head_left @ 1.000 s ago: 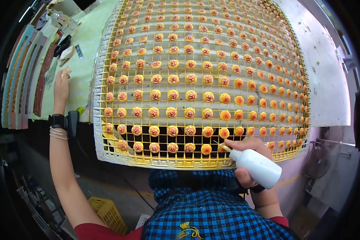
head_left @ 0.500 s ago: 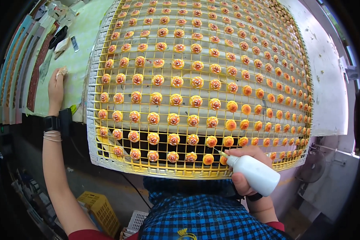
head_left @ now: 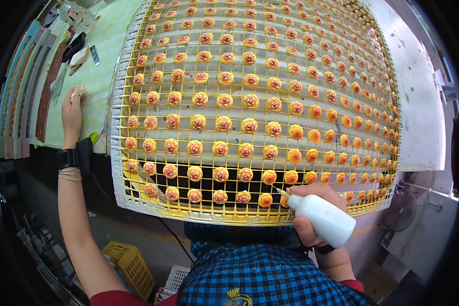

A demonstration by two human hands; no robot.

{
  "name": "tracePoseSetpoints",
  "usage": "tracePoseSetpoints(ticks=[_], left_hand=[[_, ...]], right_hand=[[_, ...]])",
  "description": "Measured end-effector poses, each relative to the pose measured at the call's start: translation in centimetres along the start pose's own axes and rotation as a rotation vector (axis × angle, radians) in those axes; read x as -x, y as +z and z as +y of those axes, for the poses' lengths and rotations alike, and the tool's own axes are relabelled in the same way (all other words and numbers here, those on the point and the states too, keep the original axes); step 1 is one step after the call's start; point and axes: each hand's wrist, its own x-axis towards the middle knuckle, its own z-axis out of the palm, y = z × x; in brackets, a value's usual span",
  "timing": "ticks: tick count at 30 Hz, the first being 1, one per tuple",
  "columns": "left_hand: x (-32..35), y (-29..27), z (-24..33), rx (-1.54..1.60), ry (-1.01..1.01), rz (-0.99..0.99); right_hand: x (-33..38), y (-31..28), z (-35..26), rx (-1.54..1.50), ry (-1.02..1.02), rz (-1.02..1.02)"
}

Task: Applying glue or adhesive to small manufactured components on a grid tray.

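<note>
My right hand [head_left: 311, 230] grips a white squeeze bottle [head_left: 325, 220] with a thin needle nozzle, tilted so its tip points left over the near edge of a yellow-and-white grid rack [head_left: 153, 204]. Just beyond the tip sits a plain orange bun-shaped piece [head_left: 269, 177], and another plain one [head_left: 265, 200] lies nearer me; I cannot tell whether the tip touches either. To their left, the bun-shaped pieces [head_left: 220, 174] bear white strokes on top. Over at the left, my left hand [head_left: 72, 113] is closed on a crumpled pale tissue or cloth [head_left: 78, 91] at the green-covered table.
Many similar pieces fill the rack in rows; those at right are plain orange. The green table [head_left: 99, 66] carries a dark cloth [head_left: 74, 47] and long strips [head_left: 16, 97]. A yellow crate [head_left: 130, 265] stands below left, a fan [head_left: 399, 214] at right.
The rack sits slightly higher in the picture. The bottle and its nozzle have shifted only a little, staying near the same plain pieces. My left hand holds its place.
</note>
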Motion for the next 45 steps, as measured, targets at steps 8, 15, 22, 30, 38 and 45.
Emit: tracePoseSetpoints(ticks=[8, 15, 22, 30, 38, 45], left_hand=[[0.0, 0.1, 0.2, -0.006, -0.009, 0.013], [0.0, -0.1, -0.2, -0.01, -0.003, 0.027], [-0.1, 0.1, -0.3, 0.04, 0.012, 0.008], [-0.1, -0.1, -0.4, 0.019, 0.001, 0.002], [-0.2, -0.1, -0.6, 0.025, -0.01, 0.01], [-0.1, -0.1, -0.5, 0.028, -0.007, 0.013]], right_hand=[[-0.1, 0.0, 0.1, 0.018, -0.026, 0.0], [-0.3, -0.1, 0.0, 0.062, -0.055, -0.011], [-0.4, -0.2, -0.1, 0.072, -0.075, -0.013], [-0.6, -0.2, -0.2, 0.061, -0.091, -0.017], [-0.6, -0.2, -0.1, 0.087, -0.122, -0.01], [-0.3, -0.2, -0.1, 0.063, -0.066, -0.009]])
